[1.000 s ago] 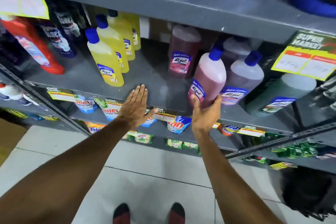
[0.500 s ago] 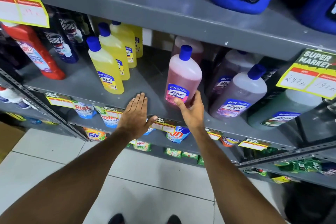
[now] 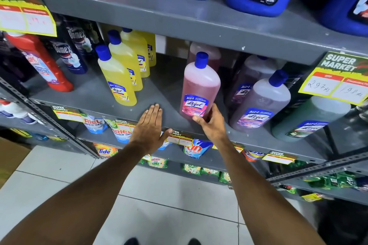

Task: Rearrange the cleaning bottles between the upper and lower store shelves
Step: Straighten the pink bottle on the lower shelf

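1. The right hand (image 3: pixel 211 123) wraps the lower part of the pink bottle (image 3: pixel 200 87), thumb across the near face under the label, fingers around the right side. This grip is closed on the bottle.
2. The pink bottle stands on the middle shelf (image 3: pixel 95 93), in the open gap between the yellow bottles (image 3: pixel 119 77) on the left and the pale purple bottle (image 3: pixel 262 101) on the right. It leans slightly; whether its base sits flat I cannot tell.
3. The left hand (image 3: pixel 148 129) lies flat, fingers spread a little, palm down on the near edge of the same shelf, holding nothing.
4. The step appears to be setting this bottle in its spot. To do it well, bring the base fully flat before loosening the fingers, and keep the label facing near.
5. Holding so low on a tall bottle gives little control of the top, so move it slowly, since the cap (image 3: pixel 201 59) sits close under the upper shelf (image 3: pixel 139 6).
6. Keep it clear of the purple bottle, which stands just to the right.
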`<state>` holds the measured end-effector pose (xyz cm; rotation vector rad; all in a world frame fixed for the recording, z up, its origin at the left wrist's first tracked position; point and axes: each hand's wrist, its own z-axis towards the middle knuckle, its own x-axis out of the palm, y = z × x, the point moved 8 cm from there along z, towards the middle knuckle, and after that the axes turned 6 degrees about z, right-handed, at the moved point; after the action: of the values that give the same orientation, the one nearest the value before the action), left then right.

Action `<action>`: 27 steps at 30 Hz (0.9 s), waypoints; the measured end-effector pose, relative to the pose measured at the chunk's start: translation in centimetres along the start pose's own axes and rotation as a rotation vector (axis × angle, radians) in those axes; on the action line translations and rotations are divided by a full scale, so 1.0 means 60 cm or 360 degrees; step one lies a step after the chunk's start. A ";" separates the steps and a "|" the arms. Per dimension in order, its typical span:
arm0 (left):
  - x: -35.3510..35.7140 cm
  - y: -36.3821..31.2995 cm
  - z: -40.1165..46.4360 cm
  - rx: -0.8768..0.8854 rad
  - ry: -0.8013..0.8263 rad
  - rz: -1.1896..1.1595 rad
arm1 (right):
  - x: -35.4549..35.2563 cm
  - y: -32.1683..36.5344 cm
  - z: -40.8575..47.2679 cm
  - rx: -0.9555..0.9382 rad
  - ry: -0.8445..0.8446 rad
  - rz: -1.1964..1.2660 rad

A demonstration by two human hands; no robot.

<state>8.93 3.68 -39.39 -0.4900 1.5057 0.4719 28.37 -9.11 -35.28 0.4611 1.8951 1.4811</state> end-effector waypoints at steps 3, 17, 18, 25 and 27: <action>0.001 0.001 0.000 0.0004 0.0003 -0.0013 | 0.001 -0.002 -0.001 -0.0001 -0.0008 0.0002; 0.004 0.003 0.003 0.0000 0.0000 -0.0050 | 0.001 -0.011 0.001 -0.0015 0.0006 0.0009; 0.004 0.003 0.003 0.0000 -0.0001 -0.0054 | 0.001 -0.013 0.002 -0.0012 0.0006 0.0012; 0.005 0.004 0.007 0.0024 0.0066 -0.0076 | -0.002 -0.009 -0.011 -0.0016 0.0013 0.0066; 0.000 0.005 0.006 0.0038 0.0124 -0.0089 | -0.007 -0.003 -0.028 -0.0031 -0.0021 0.0123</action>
<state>9.05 4.15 -39.36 -0.5355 1.5667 0.3948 27.52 -10.64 -35.14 0.5393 1.8696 1.5417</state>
